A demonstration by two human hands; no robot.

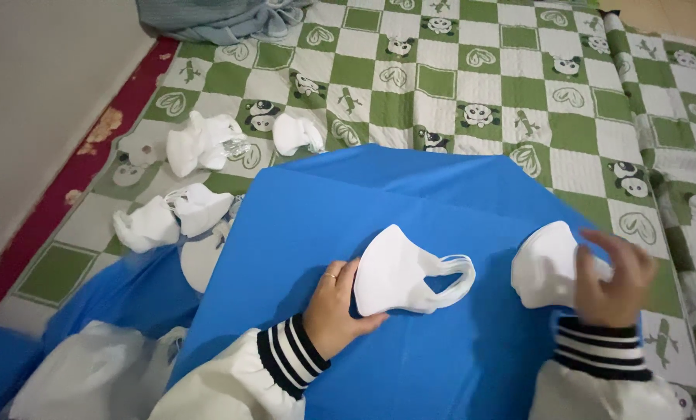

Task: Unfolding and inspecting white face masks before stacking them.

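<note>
The person is sorting white face masks on a blue sheet (410, 365) spread over a green-and-white checked quilt (472, 85). The left hand (334, 307) rests on the sheet with its fingers (357, 272) curled together against the rounded edge of a folded white mask (398, 272), pinning it flat; the mask's ear loops (455, 272) trail out to the right. The right hand (616, 280) is blurred, with its fingers (624, 249) wrapped over a second white mask (546, 264) near the sheet's right edge, gripping it rather than just touching it, as far as the blur lets one tell. A loose heap of more white masks (196, 175) lies on the quilt off the sheet's upper left corner, well apart from both hands, and a pale plastic bag (99, 373) sits at the lower left. A grey-green cloth (223, 17) is bunched at the quilt's far edge. The step in hand looks like flattening or folding one mask while bringing a second one in beside it. The next move would call for keeping the left mask held still so its loops do not tangle, and setting the right one down squarely.
</note>
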